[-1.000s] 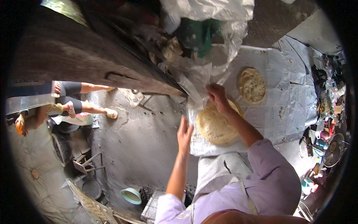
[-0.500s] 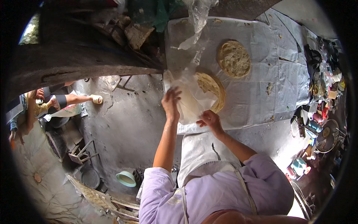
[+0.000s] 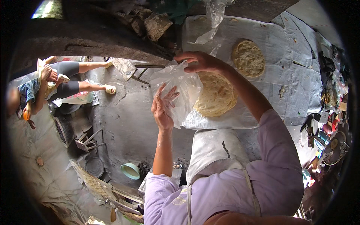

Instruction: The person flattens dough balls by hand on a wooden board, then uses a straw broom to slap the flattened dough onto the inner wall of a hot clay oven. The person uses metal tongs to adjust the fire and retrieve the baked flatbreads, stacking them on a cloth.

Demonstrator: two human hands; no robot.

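A clear plastic bag (image 3: 187, 86) hangs spread out at the left edge of the covered table. My left hand (image 3: 162, 112) is on its near left side, closed on the film, with some fingers showing blurred through it. At the bag's upper edge, my right hand (image 3: 204, 63) reaches across, fingers and thumb parted with a gap between them. Just right of the bag lies a stack of round flatbreads (image 3: 215, 99), partly covered by the film. Another round flatbread (image 3: 248, 58) rests farther back on the table.
A pale sheet covers the table (image 3: 285, 93). A dark ledge (image 3: 112, 48) runs along the upper left. Below it sits another person (image 3: 75, 77) with legs stretched out. A light green basin (image 3: 130, 170) and a small stool (image 3: 90, 140) stand lower left; a fan (image 3: 335, 148) stands among clutter at right.
My right hand has moved up and left from the bag's lower right side to its upper edge. My left hand is lower, and the bag has shifted left, uncovering more of the flatbread stack.
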